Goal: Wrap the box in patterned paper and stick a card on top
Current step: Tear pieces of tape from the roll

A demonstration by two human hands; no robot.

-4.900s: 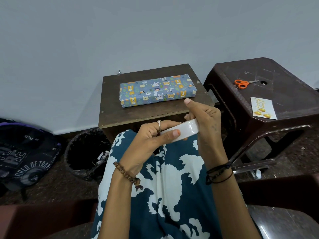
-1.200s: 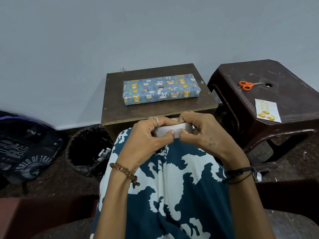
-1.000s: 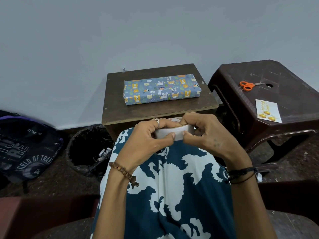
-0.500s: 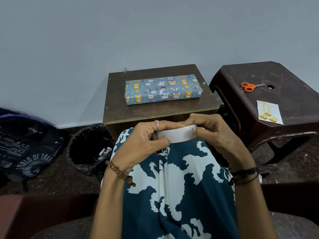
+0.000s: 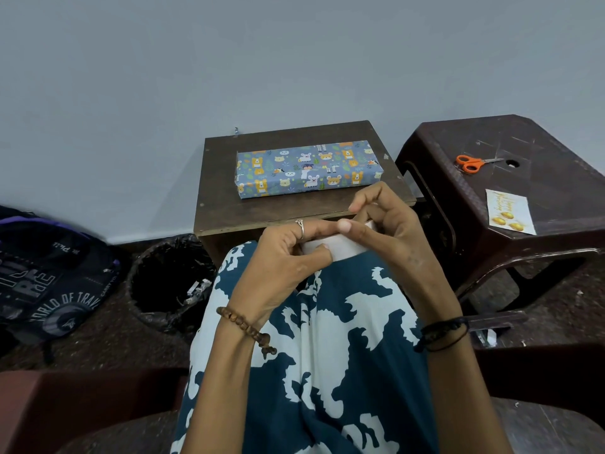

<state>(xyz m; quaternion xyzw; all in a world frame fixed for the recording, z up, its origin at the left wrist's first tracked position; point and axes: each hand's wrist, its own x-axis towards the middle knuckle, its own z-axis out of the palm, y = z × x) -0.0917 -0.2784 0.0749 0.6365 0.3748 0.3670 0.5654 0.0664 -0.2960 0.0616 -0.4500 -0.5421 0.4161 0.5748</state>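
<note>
Left hand (image 5: 281, 257) and right hand (image 5: 389, 231) meet over lap, nearer than small table (image 5: 222, 204). Both grip white tape roll (image 5: 340, 249): left thumb and fingers pinch its left part, right fingers curl over its right rim. Wrapped box (image 5: 307, 168) lies flat on table top, just beyond hands, untouched. Card (image 5: 509, 211) on stool (image 5: 556, 178) right of table, well apart from hands; scissors (image 5: 471, 162) farther back.
</note>
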